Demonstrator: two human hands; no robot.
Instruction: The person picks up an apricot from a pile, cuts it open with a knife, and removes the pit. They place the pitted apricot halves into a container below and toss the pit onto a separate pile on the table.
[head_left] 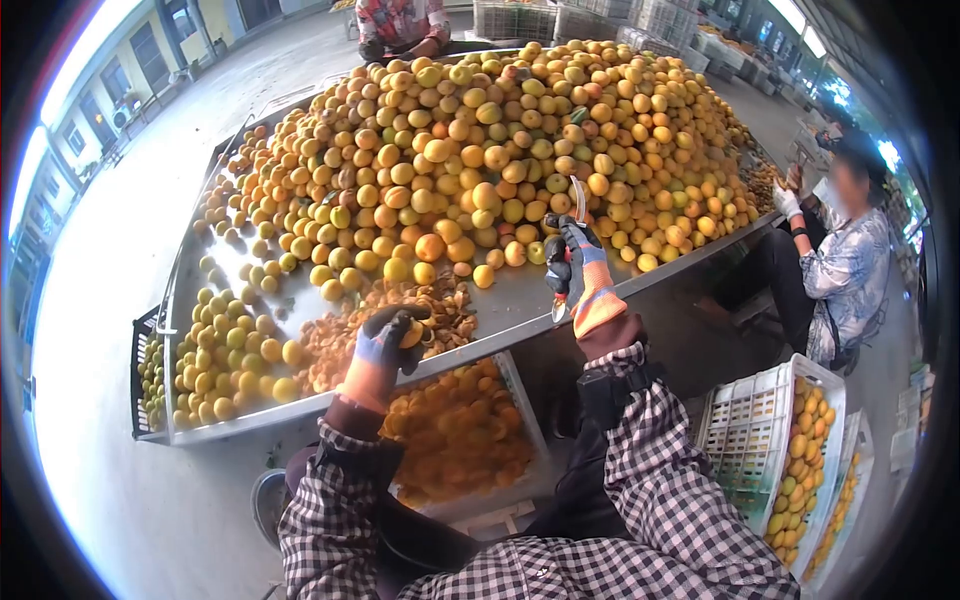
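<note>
My left hand [378, 347], in a dark-and-orange glove, is closed around an apricot [411, 334] over the near edge of the metal table [500, 313]. My right hand [586, 272], gloved the same way, grips a knife [579, 198] just above the table's front rim. Its curved blade points up past the fingers, and a pointed metal piece shows below the fist. Close beyond both hands rises a large heap of yellow-orange apricots [490, 140]. Beside my left hand lie cut, brownish apricot pieces [335, 345].
Greener apricots [225, 345] gather at the table's left corner, next to a black crate [147, 380]. Below the edge, a bin [530, 410] holds orange pieces. White crates [740, 420] with apricots stand at right. One person [850, 260] sits at right, another [400, 25] across the table.
</note>
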